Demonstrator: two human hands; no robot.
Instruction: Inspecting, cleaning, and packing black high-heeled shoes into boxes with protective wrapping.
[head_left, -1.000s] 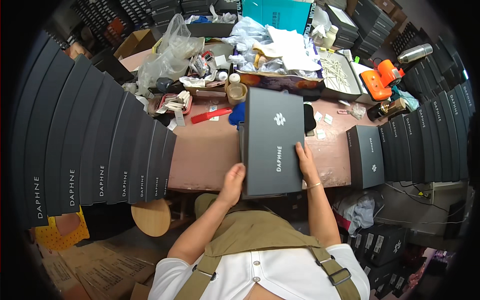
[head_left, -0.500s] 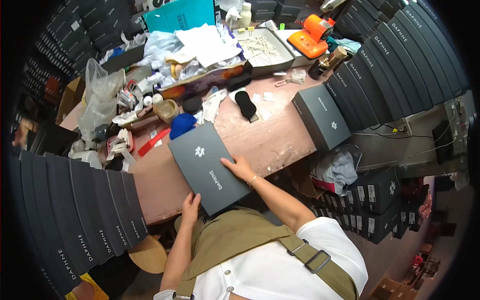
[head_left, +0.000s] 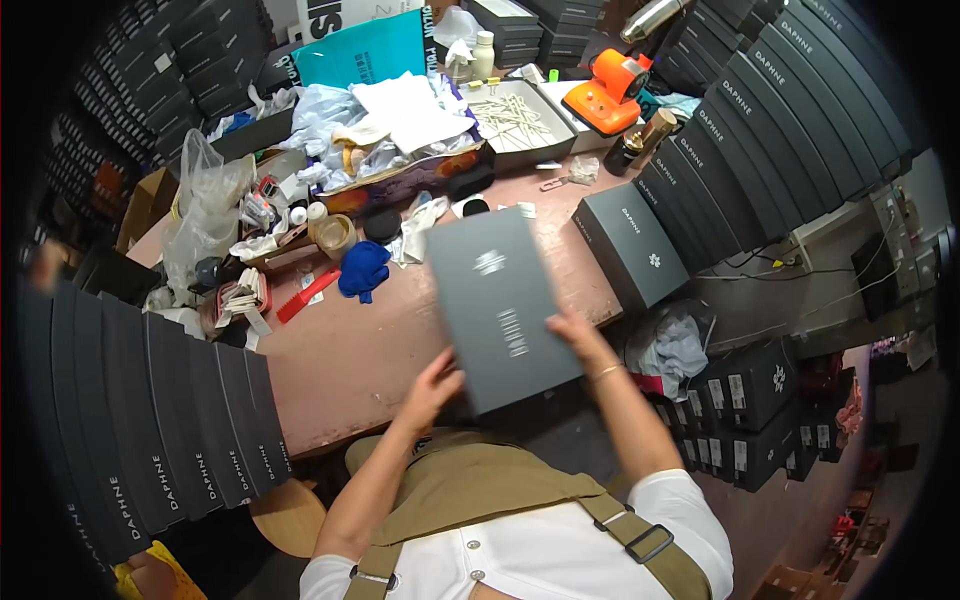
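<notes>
Head view: how many boxes in hand?

One, a matte dark-grey rectangular cardboard box [head_left: 505,310], lid up, over the near edge of the worn pink tabletop [head_left: 330,385]. Whether it touches the top, can't tell.

Hands?

Two, both holding it. Left hand [head_left: 437,387] grips the left side near the bottom corner, right hand [head_left: 578,338] the right side; fingers underneath are hidden. One thin bracelet [head_left: 606,371], right wrist.

Other boxes?

One lone dark-grey lidded box [head_left: 630,245] on the right, just beside the right-hand stack of similar boxes [head_left: 760,150], six at least. Left-hand stack of grey boxes [head_left: 190,410]: five at least, rim too dark for a full count.

Writing?

Held lid: one flower-like emblem [head_left: 488,262] and one line of pale lettering [head_left: 512,333], both motion-blurred. Stacked boxes carry pale lettering too. Printing also on one flat teal panel [head_left: 385,60] at the back.

Textures, shapes, quick.

One red plastic comb [head_left: 300,300], long and narrow; one crumpled blue fabric bundle [head_left: 364,272], near it. Thin white sticks [head_left: 512,117], overlapping, uncountable, in one shallow grey tray [head_left: 535,153]. One glossy orange device [head_left: 605,95], rounded, behind.
</notes>
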